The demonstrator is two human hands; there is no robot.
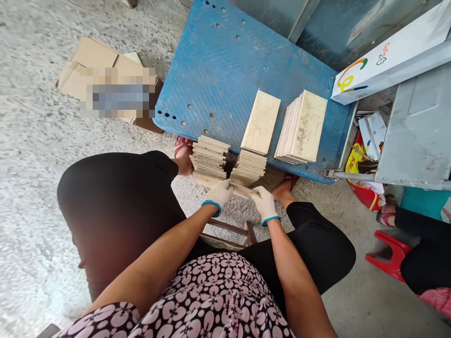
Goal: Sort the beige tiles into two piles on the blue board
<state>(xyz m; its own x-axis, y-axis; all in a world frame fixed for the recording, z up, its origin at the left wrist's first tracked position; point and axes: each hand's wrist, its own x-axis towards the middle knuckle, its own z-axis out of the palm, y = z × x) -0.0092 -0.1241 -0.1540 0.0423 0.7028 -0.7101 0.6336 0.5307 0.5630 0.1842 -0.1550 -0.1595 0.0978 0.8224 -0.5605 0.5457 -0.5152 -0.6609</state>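
Note:
My left hand [219, 194], in a white glove with a blue cuff, is closed on one end of a thin wooden board [243, 188]. The other end is gripped by my right hand [264, 203], gloved the same way. Just beyond my hands stand a left stack of thin boards [210, 157] and a right stack of thin boards [248, 166], their edges uneven. On the blue platform [225, 70] lie a low pile of pale boards [261, 121] and a taller leaning pile [310, 126] with dark specks on its top board.
A flattened cardboard box [95, 61] lies on the concrete floor at the left. To the right are a white paper bag [391, 56], a grey metal panel [419, 126] and a red plastic stool [387, 253] with another person's dark-clothed leg beside it. Wooden stool bars [229, 226] show below my hands.

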